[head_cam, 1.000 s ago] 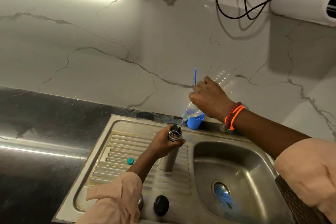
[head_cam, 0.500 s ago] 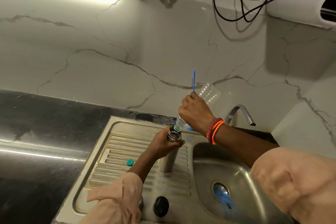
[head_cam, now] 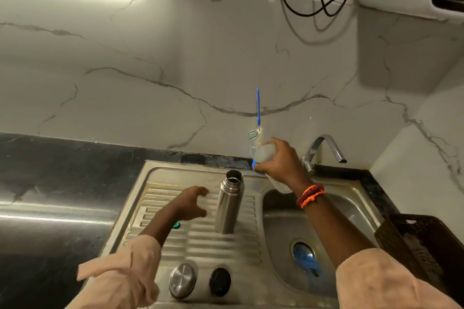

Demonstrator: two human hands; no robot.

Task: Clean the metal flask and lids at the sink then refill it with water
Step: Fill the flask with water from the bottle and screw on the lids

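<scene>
While my right hand (head_cam: pixel 281 160) grips the clear plastic bottle (head_cam: pixel 261 151), neck up, above the sink's (head_cam: pixel 351 205) back rim, the uncapped metal flask (head_cam: pixel 229 202) stands upright on the drainboard (head_cam: pixel 175 238). My left hand (head_cam: pixel 192 203) hovers beside it, fingers loosely spread, apparently not touching. Steel lid (head_cam: pixel 182 280) and black lid (head_cam: pixel 220 282) sit at the near edge.

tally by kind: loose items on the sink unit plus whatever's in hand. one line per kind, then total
Metal flask: 1, upright and uncapped on the drainboard
Lids: 2, metal cap and black stopper
Small green bottle cap: 1
Clear plastic bottle: 1, gripped in the right hand
Total: 5
</scene>
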